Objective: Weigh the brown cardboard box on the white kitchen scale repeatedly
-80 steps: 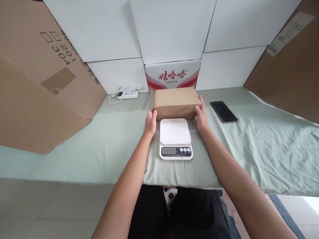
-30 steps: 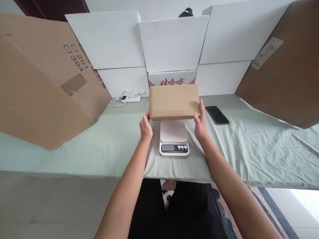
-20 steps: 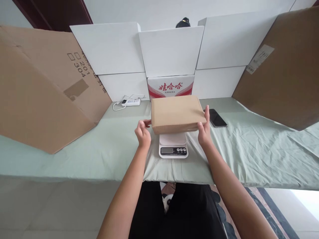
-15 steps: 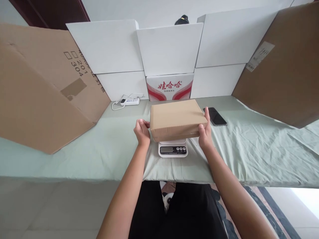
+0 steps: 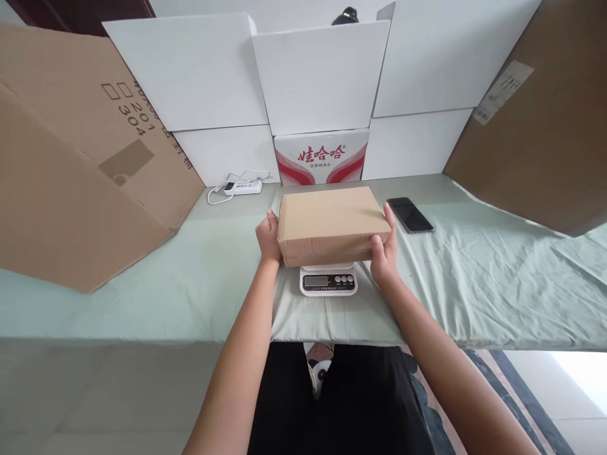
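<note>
A closed brown cardboard box (image 5: 332, 218) sits between my two hands, over a white kitchen scale (image 5: 329, 281). The box hides the scale's platform, so I cannot tell whether it rests fully on it. Below the box's front edge the scale's display and buttons show; no digits are readable. My left hand (image 5: 269, 237) is closed against the box's left side, its fingers partly hidden by the box. At the right end, my right hand (image 5: 385, 249) grips the box, thumb on the front face and a finger along the side.
A black phone (image 5: 410, 215) lies right of the box. A white power strip with a cable (image 5: 243, 187) lies at the back left. White boxes (image 5: 322, 79) and a red-and-white carton (image 5: 322, 158) line the back. Large cardboard panels (image 5: 71, 158) flank the green-clothed table (image 5: 190, 297).
The box has shifted slightly left with my right hand. My left hand has come closer against its left side. The whole view has tipped a little downward.
</note>
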`<state>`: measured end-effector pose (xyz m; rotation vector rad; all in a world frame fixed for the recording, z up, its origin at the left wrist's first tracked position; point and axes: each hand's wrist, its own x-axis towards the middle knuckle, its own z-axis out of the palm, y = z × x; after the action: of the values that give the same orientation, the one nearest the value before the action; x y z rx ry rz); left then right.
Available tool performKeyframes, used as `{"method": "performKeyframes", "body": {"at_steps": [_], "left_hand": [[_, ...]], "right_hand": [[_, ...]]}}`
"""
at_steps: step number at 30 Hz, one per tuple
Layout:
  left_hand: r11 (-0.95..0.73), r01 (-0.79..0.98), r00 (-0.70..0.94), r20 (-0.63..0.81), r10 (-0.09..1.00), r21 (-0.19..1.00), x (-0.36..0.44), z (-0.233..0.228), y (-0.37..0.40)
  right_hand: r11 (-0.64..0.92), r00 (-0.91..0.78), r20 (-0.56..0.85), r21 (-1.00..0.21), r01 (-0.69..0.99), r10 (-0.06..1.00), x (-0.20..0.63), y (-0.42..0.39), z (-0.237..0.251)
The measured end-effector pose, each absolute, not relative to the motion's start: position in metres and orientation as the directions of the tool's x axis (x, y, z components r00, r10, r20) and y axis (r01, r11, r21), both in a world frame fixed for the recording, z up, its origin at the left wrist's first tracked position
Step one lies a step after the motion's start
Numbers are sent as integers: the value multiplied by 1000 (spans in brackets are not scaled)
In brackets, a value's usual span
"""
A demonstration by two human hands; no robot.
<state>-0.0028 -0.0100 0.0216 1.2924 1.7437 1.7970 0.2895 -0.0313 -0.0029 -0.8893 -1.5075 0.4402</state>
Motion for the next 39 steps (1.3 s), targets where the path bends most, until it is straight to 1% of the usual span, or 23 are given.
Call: {"method": "performKeyframes", "body": {"at_steps": [5,11,13,16,19,22,24,26,29,31,34,36,39], "left_hand": [[-178,331,-603,354,715,926,0,19,-28],[-311,219,-600,379,704,925,11,11,-81],[-318,176,-587,359,726,932,14,7,-97],[-324,121,-516,338,787,938,19,2,-113],[-325,72,-456,321,830,943,23,-1,-120],[-313,62,-416,310,855,948,25,0,-119],[-333,72,-405,332,852,940,23,6,-115],[-396,72,-399,390,830,915,19,19,-107],[-506,43,-381,482,789,862,12,42,-77],[-532,12,-355,501,789,847,8,50,-48],[-478,-42,-358,433,827,877,5,41,-3],[-434,-70,-357,384,852,898,4,25,19],[-384,-107,-334,331,883,917,5,1,35]], "right_hand": [[622,64,664,-727,291,745,288,-32,-4],[619,57,661,-727,298,748,290,-42,-3],[604,63,649,-736,305,758,292,-49,-4],[585,63,628,-753,302,776,295,-60,-7],[562,60,599,-778,282,799,296,-68,-9],[545,61,584,-786,292,809,295,-70,-6],[549,56,589,-780,299,806,295,-68,1],[577,39,609,-769,275,792,295,-59,14],[655,9,669,-730,196,743,292,-30,35],[698,-15,708,-692,181,706,287,0,44],[699,-66,705,-679,225,706,279,46,39],[657,-60,660,-727,200,749,274,69,24],[579,-28,580,-807,118,814,270,85,-1]]}}
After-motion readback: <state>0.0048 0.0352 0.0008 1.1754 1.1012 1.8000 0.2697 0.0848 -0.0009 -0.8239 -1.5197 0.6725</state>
